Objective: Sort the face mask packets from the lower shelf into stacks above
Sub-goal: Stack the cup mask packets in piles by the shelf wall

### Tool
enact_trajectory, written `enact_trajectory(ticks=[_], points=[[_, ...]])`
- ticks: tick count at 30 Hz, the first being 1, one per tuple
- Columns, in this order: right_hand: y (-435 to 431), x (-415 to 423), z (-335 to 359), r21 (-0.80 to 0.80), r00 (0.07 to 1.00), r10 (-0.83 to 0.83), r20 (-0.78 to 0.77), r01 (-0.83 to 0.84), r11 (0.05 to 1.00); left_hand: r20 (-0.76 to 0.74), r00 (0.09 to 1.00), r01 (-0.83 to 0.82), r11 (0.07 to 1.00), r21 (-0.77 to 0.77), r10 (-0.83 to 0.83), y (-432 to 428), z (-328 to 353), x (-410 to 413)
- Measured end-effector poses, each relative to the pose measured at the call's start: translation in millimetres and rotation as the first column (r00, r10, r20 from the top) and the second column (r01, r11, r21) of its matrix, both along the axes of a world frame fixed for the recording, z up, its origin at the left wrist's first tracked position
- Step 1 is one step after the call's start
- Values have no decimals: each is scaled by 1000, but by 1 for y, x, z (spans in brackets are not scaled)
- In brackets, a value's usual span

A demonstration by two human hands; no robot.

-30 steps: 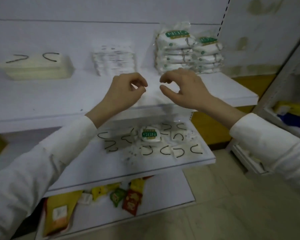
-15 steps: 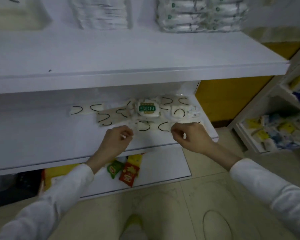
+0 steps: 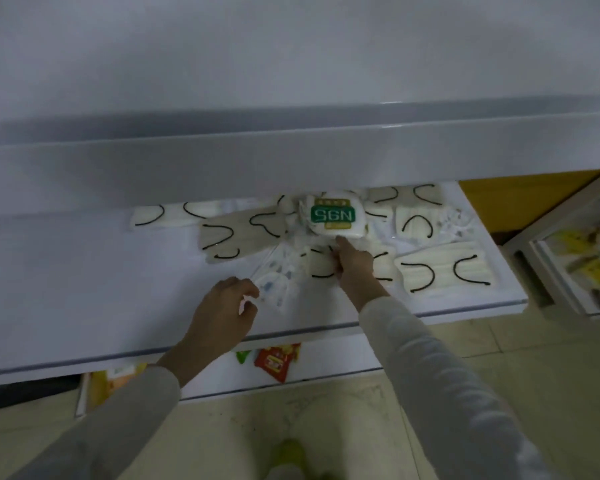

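While left hand (image 3: 224, 315) pinches packet (image 3: 274, 289), right hand (image 3: 355, 268) reaches (blurred).

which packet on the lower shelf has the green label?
The puffy white packet with the green N95 label, at the back of the pile just beyond the right hand. The others around it are flat, with black ear loops and no label.

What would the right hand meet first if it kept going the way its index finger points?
Probably the green-labelled N95 packet: the right hand points up-shelf with its fingertip at that packet's near edge. Whether they touch is unclear.
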State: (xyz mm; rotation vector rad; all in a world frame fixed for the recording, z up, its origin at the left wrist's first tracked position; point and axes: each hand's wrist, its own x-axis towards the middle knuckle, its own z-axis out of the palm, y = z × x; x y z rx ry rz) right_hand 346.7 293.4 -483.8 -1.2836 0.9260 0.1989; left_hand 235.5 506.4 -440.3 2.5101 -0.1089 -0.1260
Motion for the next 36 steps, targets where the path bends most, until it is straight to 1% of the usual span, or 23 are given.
enact_trajectory(ticks=[2, 4, 6, 8, 10, 12, 15, 17, 19, 21, 22, 23, 25, 27, 28, 30, 31, 32, 34, 36], points=[[7, 8, -2, 71, 992, -118, 44, 115, 991, 13, 999, 29, 998, 57, -30, 0, -3, 12], [11, 13, 3, 104, 979, -188, 78, 179, 978, 14, 999, 41, 997, 73, -42, -4, -3, 24], [11, 17, 6, 94, 968, -221, 117, 210, 973, 20, 1000, 22, 998, 53, -23, -8, -3, 34], [5, 17, 16, 52, 968, -192, 163, 186, 981, 36, 999, -2, 1000, 15, 2, -12, -2, 40], [-9, 16, 31, 11, 966, -127, 225, 128, 992, 54, 999, -5, 1000, -5, 5, -17, -1, 44], [-30, 17, 43, 39, 960, -73, 270, 65, 997, 63, 998, -16, 1000, -26, 18, -24, 2, 46], [-59, 9, 68, 72, 958, 83, 275, -106, 992, 67, 998, -8, 998, -64, 13, -37, 8, 43], [-71, -4, 92, 58, 929, 204, 309, -232, 971, 84, 996, 10, 996, -86, -3, -46, 15, 41], [-84, -16, 109, 39, 870, 351, 346, -387, 921, 64, 998, 26, 990, -142, -18, -53, 26, 40], [-95, -26, 125, 41, 830, 435, 349, -477, 878, -14, 1000, 7, 949, -314, -12, -61, 46, 39], [-99, -31, 133, 76, 798, 487, 356, -544, 836, -89, 996, -27, 909, -416, -11, -66, 58, 38], [-102, -35, 141, 118, 786, 517, 339, -581, 806, -165, 986, -53, 871, -489, -33, -70, 72, 36], [-106, -40, 151, 143, 768, 560, 310, -620, 771, -302, 938, -37, 815, -578, -172, -78, 93, 32], [-108, -49, 168, 141, 754, 567, 332, -634, 761, -401, 853, -53, 708, -704, -334, -84, 111, 22], [-108, -55, 177, 168, 756, 555, 347, -633, 756, -418, 827, -81, 656, -750, -376, -86, 117, 15], [-110, -67, 189, 184, 763, 541, 352, -624, 760, -406, 838, -127, 594, -794, -364, -92, 125, -3], [-111, -76, 195, 178, 766, 530, 364, -616, 768, -392, 857, -142, 578, -804, -334, -96, 130, -14], [-116, -83, 196, 207, 784, 491, 380, -590, 780, -380, 875, -152, 574, -805, -301, -100, 134, -24], [-123, -107, 205, 331, 818, 352, 455, -522, 786, -354, 897, -140, 588, -797, -266, -109, 146, -40], [-131, -135, 209, 427, 824, 253, 507, -495, 757, -325, 911, -119, 593, -796, -254, -115, 161, -49]])
